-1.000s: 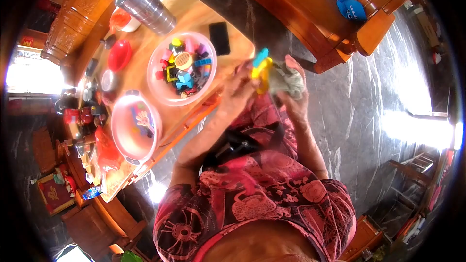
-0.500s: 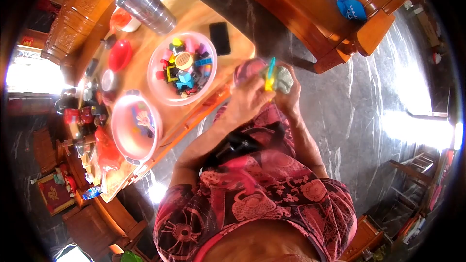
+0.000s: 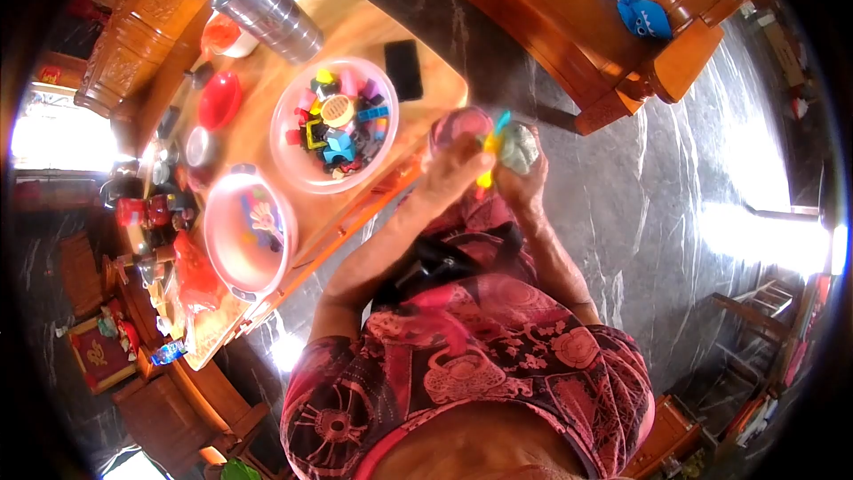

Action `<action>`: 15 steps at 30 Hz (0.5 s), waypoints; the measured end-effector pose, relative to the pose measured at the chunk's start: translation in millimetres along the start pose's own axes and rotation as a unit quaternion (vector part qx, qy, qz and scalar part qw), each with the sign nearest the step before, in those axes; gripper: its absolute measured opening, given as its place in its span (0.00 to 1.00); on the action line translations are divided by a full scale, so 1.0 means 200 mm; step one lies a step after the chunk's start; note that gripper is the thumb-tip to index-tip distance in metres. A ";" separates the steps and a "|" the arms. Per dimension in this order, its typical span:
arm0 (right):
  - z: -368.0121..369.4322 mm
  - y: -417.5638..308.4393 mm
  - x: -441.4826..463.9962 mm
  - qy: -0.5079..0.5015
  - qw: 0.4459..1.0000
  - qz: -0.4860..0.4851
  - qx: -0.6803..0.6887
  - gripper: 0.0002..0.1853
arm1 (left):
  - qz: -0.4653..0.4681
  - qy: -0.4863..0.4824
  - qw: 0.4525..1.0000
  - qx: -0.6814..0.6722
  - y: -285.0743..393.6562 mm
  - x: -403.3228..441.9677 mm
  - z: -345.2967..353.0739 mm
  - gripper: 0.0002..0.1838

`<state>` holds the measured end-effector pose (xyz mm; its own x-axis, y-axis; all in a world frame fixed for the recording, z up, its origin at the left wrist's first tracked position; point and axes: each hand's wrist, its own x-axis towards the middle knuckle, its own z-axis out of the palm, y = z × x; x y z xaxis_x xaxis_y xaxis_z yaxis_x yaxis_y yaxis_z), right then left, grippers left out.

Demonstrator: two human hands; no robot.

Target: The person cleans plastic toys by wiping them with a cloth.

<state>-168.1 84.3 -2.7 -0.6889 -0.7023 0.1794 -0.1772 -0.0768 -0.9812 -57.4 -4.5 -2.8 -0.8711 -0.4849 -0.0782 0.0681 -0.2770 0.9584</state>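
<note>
Over my lap, my left hand [image 3: 455,172] is closed on a small yellow and turquoise toy piece [image 3: 490,156], which stands tilted between thumb and fingers. Right beside it, my right hand [image 3: 528,185] is wrapped round a crumpled grey-green cloth [image 3: 520,149]. Toy and cloth are close together; whether they touch I cannot tell. On the table to the left, a pink basin [image 3: 283,156] holds a heap of coloured toy blocks [image 3: 339,138]. Nearer to me, a second pink basin [image 3: 213,236] contains a few small toy pieces [image 3: 265,220].
A wooden table [image 3: 355,18] bears a black phone [image 3: 403,71], a steel thermos [image 3: 267,9], a red bowl [image 3: 219,100] and a red plastic bag [image 3: 197,271]. A wooden bench [image 3: 533,0] with a blue toy [image 3: 641,13] stands ahead. A ladder [image 3: 755,320] is at right.
My left hand has shifted slightly and turned the toy, which now leans more to the right. My right hand keeps the cloth and has moved only a little.
</note>
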 end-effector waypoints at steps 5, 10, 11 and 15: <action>-0.02 0.01 0.01 -0.056 0.998 0.015 0.027 0.25 | -0.002 -0.042 0.999 0.015 0.08 0.01 -0.01 0.25; -0.04 0.00 0.03 -0.134 0.973 0.129 0.134 0.27 | 0.107 0.045 0.989 0.093 0.07 0.02 0.01 0.20; -0.03 0.00 0.03 -0.145 0.968 0.142 0.150 0.27 | 0.107 0.045 0.989 0.093 0.07 0.02 0.01 0.20; 0.01 0.05 0.04 -0.135 0.986 0.013 0.099 0.24 | 0.123 0.037 0.977 0.171 0.09 0.01 -0.01 0.21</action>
<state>-174.6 76.1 -10.7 -0.4739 -0.8669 0.1546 -0.0030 -0.1739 -0.9848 -58.0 -12.2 14.4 -0.8102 -0.5644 0.1582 0.0929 0.1427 0.9854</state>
